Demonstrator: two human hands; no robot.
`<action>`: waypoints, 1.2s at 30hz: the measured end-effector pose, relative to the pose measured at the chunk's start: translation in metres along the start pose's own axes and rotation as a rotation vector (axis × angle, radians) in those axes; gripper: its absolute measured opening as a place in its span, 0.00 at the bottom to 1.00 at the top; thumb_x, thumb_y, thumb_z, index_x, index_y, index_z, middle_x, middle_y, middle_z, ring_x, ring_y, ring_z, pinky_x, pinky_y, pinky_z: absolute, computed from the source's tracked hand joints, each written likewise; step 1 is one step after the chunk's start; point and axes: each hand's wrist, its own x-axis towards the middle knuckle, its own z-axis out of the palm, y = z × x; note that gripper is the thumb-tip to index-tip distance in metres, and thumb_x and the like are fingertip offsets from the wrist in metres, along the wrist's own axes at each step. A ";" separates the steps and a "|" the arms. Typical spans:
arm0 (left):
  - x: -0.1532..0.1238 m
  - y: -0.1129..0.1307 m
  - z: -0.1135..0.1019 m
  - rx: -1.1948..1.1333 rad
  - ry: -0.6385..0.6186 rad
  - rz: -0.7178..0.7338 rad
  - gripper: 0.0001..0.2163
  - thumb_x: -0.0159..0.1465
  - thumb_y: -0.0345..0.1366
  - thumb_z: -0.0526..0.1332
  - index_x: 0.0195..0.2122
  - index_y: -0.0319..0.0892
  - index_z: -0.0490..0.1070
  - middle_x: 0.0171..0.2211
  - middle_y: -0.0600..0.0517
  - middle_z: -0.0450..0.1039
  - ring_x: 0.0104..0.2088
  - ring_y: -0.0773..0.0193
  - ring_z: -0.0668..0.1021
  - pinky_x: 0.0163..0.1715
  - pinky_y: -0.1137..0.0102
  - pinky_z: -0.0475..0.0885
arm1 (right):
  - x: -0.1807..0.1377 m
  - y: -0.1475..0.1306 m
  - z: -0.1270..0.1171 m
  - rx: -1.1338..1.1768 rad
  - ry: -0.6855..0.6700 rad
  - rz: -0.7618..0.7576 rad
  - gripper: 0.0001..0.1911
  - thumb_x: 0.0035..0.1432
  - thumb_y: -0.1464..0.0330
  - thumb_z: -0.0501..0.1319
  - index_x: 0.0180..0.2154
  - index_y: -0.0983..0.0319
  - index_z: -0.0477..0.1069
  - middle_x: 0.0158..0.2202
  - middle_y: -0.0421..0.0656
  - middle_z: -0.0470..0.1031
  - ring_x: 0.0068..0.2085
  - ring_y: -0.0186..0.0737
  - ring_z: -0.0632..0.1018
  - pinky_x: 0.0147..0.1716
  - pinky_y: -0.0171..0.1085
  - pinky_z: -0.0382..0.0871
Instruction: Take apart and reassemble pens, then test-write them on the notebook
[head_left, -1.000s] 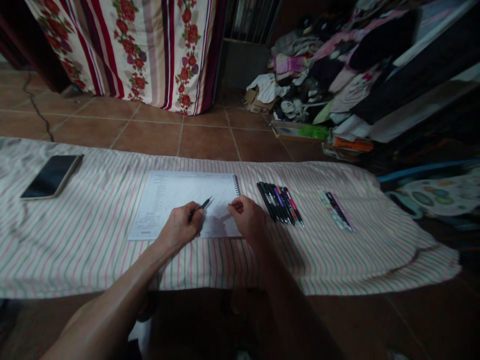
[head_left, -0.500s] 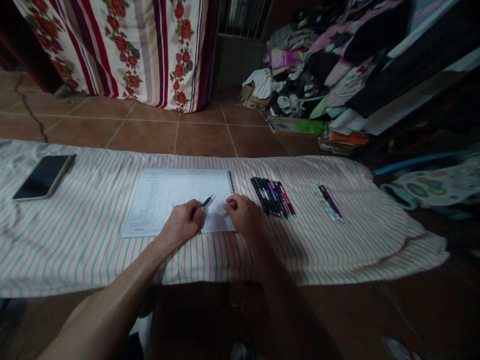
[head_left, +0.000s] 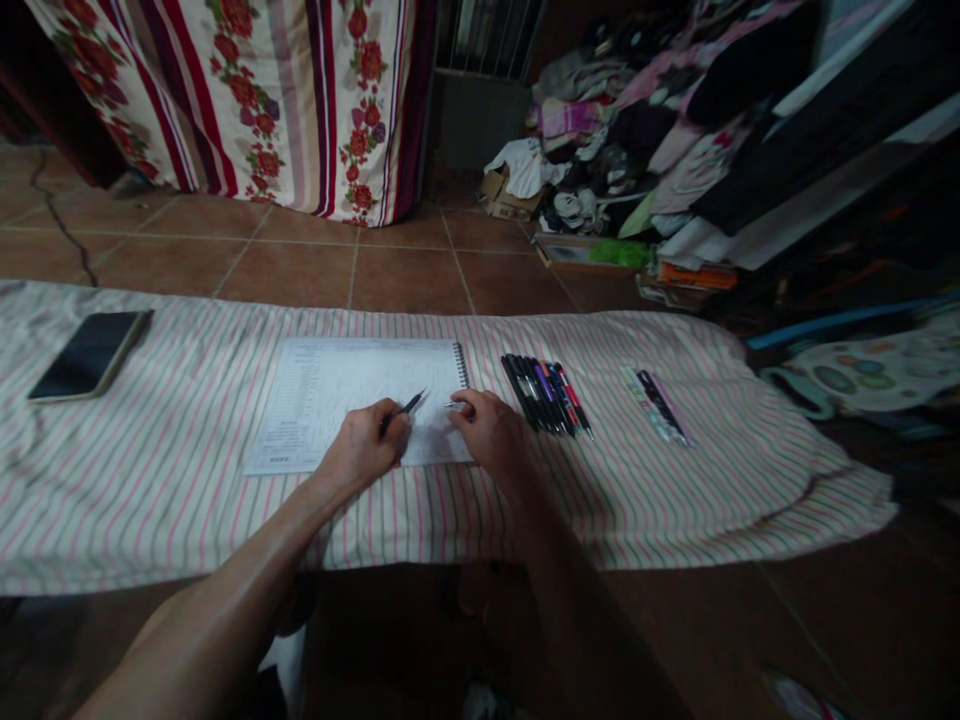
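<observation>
My left hand (head_left: 369, 438) is closed around a dark pen (head_left: 411, 404), whose thin point slants up to the right above a spiral notebook (head_left: 352, 370). Facing it, my right hand (head_left: 487, 428) pinches a small, pale, pointed piece (head_left: 454, 404) between thumb and fingers; its kind is too small to tell. A narrow gap separates the pen's point from that piece. Both hands rest over the notebook's lower right part. Just right of my right hand lies a row of several pens (head_left: 546, 396), black, purple and red among them.
A striped cloth (head_left: 187, 490) covers the low surface. A phone (head_left: 90, 355) lies at the far left, a few more pens (head_left: 660, 405) at the right. Beyond stand a floral curtain (head_left: 300, 110) and a heap of clothes (head_left: 622, 140) on the tiled floor (head_left: 405, 275).
</observation>
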 end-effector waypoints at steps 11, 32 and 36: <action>0.000 0.000 0.000 0.016 0.011 0.015 0.10 0.63 0.38 0.50 0.27 0.42 0.65 0.15 0.55 0.69 0.17 0.68 0.70 0.22 0.73 0.61 | 0.003 -0.004 0.002 -0.006 0.026 -0.038 0.11 0.55 0.68 0.61 0.42 0.58 0.76 0.35 0.44 0.75 0.36 0.39 0.76 0.35 0.35 0.64; -0.001 -0.002 -0.005 -0.033 0.005 -0.007 0.10 0.63 0.38 0.50 0.27 0.42 0.65 0.15 0.55 0.69 0.15 0.69 0.70 0.20 0.74 0.62 | 0.009 -0.005 0.014 0.014 0.034 -0.093 0.05 0.55 0.69 0.60 0.34 0.59 0.75 0.35 0.44 0.73 0.36 0.37 0.74 0.35 0.33 0.63; -0.001 -0.003 -0.006 -0.035 0.003 -0.005 0.10 0.63 0.39 0.50 0.27 0.42 0.65 0.15 0.55 0.69 0.17 0.68 0.71 0.22 0.73 0.63 | 0.009 -0.005 0.015 0.030 0.049 -0.105 0.06 0.56 0.69 0.58 0.33 0.60 0.73 0.34 0.44 0.73 0.36 0.38 0.74 0.36 0.34 0.63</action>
